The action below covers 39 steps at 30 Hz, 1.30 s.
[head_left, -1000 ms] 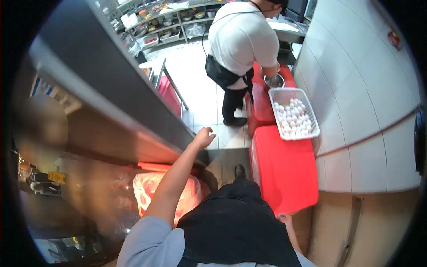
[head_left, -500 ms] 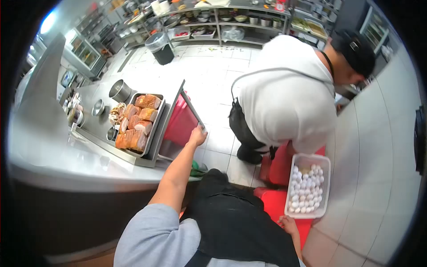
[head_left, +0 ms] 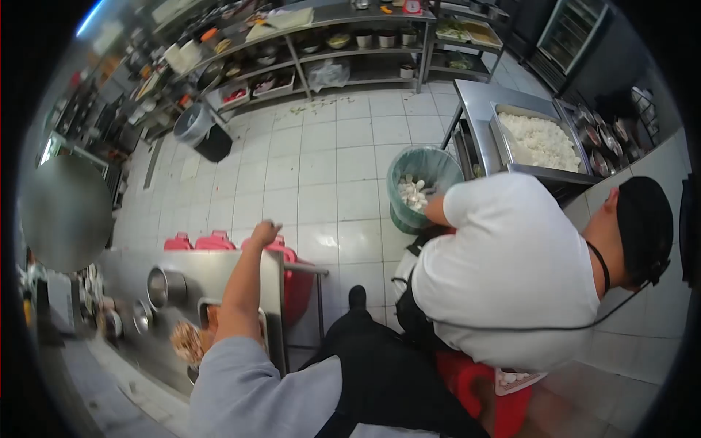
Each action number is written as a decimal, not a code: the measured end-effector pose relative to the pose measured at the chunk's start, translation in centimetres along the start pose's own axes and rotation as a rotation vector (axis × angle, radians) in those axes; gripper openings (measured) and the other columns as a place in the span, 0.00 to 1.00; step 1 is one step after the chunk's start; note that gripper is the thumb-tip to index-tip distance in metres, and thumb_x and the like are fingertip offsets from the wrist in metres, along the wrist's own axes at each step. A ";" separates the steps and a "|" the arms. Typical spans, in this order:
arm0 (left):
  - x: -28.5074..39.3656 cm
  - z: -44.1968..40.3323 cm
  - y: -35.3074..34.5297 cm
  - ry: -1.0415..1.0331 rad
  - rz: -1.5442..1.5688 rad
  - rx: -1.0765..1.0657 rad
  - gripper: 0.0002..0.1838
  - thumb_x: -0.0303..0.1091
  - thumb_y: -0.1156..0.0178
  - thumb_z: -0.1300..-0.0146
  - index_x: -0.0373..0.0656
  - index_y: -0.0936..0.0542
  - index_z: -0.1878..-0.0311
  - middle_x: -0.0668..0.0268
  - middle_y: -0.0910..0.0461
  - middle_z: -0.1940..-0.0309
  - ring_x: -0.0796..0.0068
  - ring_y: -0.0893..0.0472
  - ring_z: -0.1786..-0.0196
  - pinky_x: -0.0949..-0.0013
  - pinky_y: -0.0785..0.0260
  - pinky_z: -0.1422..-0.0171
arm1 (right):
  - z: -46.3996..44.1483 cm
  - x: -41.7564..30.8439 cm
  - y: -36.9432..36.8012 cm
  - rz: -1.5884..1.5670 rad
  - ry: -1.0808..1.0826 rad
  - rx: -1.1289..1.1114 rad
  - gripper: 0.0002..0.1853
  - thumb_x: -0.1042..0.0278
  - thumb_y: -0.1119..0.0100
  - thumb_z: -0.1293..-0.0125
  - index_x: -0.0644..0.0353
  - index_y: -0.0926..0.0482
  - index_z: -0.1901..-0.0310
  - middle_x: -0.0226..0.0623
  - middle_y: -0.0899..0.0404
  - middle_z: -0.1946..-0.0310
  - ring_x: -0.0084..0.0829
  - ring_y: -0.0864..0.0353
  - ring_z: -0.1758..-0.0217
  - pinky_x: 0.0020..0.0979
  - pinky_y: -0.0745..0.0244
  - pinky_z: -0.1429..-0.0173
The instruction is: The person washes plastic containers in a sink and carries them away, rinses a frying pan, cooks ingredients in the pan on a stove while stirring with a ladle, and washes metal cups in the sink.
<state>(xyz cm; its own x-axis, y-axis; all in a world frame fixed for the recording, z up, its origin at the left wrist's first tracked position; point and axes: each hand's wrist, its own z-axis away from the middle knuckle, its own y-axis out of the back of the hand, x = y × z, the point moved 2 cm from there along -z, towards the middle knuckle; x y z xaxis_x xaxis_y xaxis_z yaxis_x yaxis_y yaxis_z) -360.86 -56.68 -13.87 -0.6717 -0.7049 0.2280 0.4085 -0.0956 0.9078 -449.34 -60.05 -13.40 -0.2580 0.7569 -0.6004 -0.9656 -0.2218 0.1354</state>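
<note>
Left hand (head_left: 266, 232) above the corner of the steel table (head_left: 272, 281), its fingers small and partly curled; whether they grip anything cannot be told.
The pink containers (head_left: 292, 285) just under and beside the fingers are partly hidden by the forearm and table; nearer the wearer than the fingers, the forearm and sleeve cover most of the meat tray (head_left: 212, 315). The right hand cannot be made out in the dim area by the red surface (head_left: 515, 412), well apart from these fingers, where a co-worker (head_left: 511, 274) hides most of the egg basket (head_left: 515, 381). Far beyond the fingers, the red scale's (head_left: 412, 6) dial is cut off and too small to read.
</note>
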 end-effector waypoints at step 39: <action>36.7 -38.8 45.6 -1.651 0.190 -0.138 0.30 0.57 0.46 0.35 0.33 0.19 0.57 0.53 0.18 0.66 0.63 0.19 0.59 0.60 0.27 0.53 | 0.0 -96.3 -62.2 0.874 -0.446 0.337 0.18 0.56 0.59 0.26 0.51 0.25 0.43 0.46 0.27 0.46 0.31 0.27 0.47 0.36 0.33 0.46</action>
<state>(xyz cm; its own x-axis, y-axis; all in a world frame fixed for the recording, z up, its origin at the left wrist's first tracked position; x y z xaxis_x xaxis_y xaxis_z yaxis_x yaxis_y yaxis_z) -342.87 -114.16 22.18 -0.4598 0.7290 0.5070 0.5424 -0.2215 0.8104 -364.45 -119.14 35.95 -0.7940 0.5890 0.1503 -0.3774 -0.6715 0.6377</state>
